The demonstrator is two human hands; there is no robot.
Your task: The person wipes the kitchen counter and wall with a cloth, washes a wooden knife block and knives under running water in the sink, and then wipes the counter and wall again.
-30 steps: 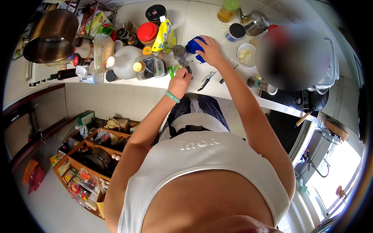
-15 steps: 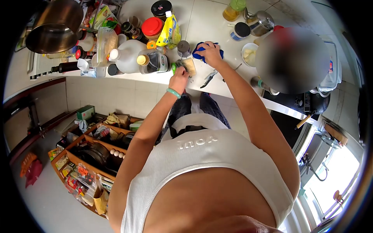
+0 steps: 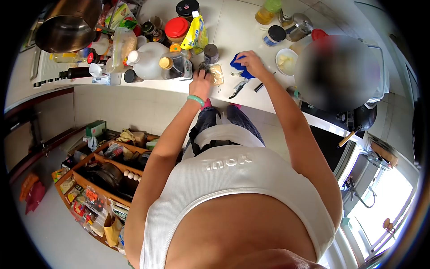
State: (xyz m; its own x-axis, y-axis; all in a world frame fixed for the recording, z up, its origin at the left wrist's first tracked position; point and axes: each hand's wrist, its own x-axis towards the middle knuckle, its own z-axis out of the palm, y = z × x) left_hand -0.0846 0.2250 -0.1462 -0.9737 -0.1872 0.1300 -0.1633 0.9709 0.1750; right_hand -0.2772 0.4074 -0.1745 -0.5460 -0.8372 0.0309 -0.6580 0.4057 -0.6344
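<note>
My right hand [image 3: 251, 63] pinches a dark blue cloth [image 3: 244, 72] on the white counter. A small metal tool end shows beside the cloth, and just below lies a dark-handled tool with a shiny metal head [image 3: 238, 88]. A short black stick [image 3: 259, 87] is under my right wrist. My left hand [image 3: 200, 85], with a green bangle on the wrist, is at the counter's front edge with its fingers curled; what they hold is hidden. Right by those fingers are a dark tangled bit [image 3: 204, 67] and a flat tan packet [image 3: 217, 74].
A dark-lidded jar [image 3: 211, 54], a soy-coloured bottle [image 3: 177, 67], a large white jug [image 3: 150, 60] and a yellow pouch [image 3: 195, 33] crowd the left. To the right stand a white bowl [image 3: 286, 62] with pale pieces, a metal kettle [image 3: 298, 27] and a black-lidded jar [image 3: 275, 35].
The blue cloth, bunched under my right hand before, is now flatter and lower, with the hand pinching it. My left hand has shifted slightly left; the green item near it is no longer visible.
</note>
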